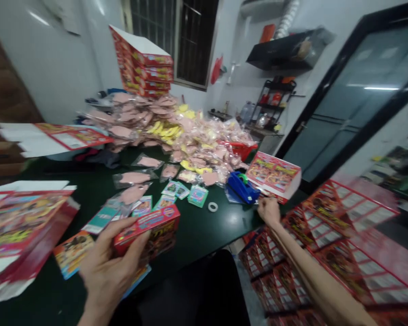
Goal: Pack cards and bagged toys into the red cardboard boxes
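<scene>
My left hand (110,267) is wrapped round a small red printed box (163,226), held tilted above the front of the dark green table. My right hand (269,210) is stretched out to the right, its fingers closed at the table's edge. Whatever it may hold is hidden. Just left of its fingers stands a blue tape dispenser (243,188) with a green roll. Behind that hand, nearly touching it, is a red and white display box (274,174). Between my hands lie a white tape ring (212,207) and small picture cards (197,195).
Plastic-wrapped pink pieces (156,106) and yellow pieces (166,130) are heaped at the back. Flattened red cartons (23,226) lie on the left. Stacked red display boxes (153,74) stand behind the heap. Filled red trays (343,235) are piled on the right, beside my right arm.
</scene>
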The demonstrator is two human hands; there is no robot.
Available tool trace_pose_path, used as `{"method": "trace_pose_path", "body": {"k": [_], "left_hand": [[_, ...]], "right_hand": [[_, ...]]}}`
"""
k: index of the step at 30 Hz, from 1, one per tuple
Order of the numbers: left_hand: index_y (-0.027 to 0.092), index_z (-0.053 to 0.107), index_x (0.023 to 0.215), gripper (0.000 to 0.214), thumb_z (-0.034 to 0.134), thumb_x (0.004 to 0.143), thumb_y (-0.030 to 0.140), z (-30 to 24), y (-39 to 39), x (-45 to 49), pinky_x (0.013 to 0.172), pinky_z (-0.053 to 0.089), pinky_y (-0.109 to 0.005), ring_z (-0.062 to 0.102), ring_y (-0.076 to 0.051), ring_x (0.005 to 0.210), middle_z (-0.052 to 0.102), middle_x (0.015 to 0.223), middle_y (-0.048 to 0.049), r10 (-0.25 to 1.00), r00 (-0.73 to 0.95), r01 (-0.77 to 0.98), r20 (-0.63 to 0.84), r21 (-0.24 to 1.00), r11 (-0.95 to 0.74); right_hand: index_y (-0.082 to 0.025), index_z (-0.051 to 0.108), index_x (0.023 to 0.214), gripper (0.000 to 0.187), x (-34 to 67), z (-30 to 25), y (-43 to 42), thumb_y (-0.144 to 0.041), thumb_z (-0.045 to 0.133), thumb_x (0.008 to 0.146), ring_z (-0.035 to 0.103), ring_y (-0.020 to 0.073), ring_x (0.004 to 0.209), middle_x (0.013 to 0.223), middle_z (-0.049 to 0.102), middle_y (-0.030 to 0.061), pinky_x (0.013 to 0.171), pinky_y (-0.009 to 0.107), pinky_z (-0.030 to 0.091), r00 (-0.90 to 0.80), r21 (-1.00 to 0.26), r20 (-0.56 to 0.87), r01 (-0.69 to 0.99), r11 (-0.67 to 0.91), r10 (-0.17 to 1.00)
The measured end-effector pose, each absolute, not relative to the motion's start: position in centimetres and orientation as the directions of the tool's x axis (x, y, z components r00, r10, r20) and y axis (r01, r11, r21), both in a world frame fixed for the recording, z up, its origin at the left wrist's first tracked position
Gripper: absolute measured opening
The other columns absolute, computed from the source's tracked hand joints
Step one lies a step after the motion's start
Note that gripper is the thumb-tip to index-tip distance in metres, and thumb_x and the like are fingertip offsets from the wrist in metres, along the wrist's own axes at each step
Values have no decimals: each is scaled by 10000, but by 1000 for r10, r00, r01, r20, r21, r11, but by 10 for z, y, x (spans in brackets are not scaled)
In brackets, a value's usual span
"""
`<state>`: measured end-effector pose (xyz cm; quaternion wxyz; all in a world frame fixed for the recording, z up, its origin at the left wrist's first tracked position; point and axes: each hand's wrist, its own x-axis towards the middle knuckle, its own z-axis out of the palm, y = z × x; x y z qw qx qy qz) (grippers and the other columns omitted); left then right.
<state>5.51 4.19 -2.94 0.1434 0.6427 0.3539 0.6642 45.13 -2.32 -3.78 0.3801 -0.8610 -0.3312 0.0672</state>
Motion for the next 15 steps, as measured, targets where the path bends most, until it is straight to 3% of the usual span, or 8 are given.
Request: {"method": "trace_pose_path", "body": {"k": [2, 5, 7, 9, 12, 15], "left_hand": [[190, 605, 969, 301, 705, 687, 211, -26, 37, 57, 609, 507, -211, 623, -114, 656, 653, 829, 11, 682, -125, 239, 720, 689, -684], [189, 582, 975, 289, 690, 707, 194, -24, 32, 60, 610, 515, -208, 629, -111, 656, 653, 829, 11, 682, -131, 221, 719, 692, -687], [191, 577, 981, 282, 680, 718, 179, -24, 30, 60, 636, 524, -222, 634, -121, 691, 648, 848, 3, 673, -121, 216, 730, 681, -700], [194, 575, 983, 275, 673, 727, 173, -26, 28, 59, 661, 527, -240, 634, -135, 736, 640, 868, -8, 664, -91, 218, 743, 665, -714], [202, 576, 992, 279, 674, 732, 182, -28, 25, 57, 662, 520, -249, 623, -136, 737, 630, 859, -9, 672, -31, 217, 740, 661, -718], [211, 578, 999, 279, 677, 739, 195, -29, 23, 56, 647, 510, -242, 612, -125, 705, 622, 845, -3, 690, -9, 194, 723, 679, -708]], "right_hand": [[-128, 596, 829, 215, 418, -32, -35, -302, 482, 883, 563, 168, 774, 848, 598, 81, 708, 310, 463, 752, -727, 201, 544, -419, 628], [-171, 544, 656, 263, 340, -22, -53, -349, 507, 847, 509, 132, 602, 590, 513, -3, 609, 256, 424, 628, -807, 231, 551, -214, 743], [-177, 550, 668, 269, 279, -13, -60, -383, 537, 840, 469, 106, 530, 530, 480, -34, 534, 229, 380, 450, -933, 216, 356, 48, 867], [-176, 557, 687, 256, 225, -3, -60, -375, 547, 848, 431, 78, 476, 506, 466, -52, 482, 207, 333, 375, -977, 203, 137, 163, 904], [-168, 553, 678, 264, 176, 6, -49, -371, 566, 846, 394, 55, 445, 498, 460, -62, 455, 195, 300, 358, -964, 171, -133, 231, 918], [-157, 553, 650, 283, 162, 8, -39, -374, 594, 827, 382, 52, 430, 477, 449, -63, 441, 195, 293, 345, -943, 131, -245, 224, 930]]}}
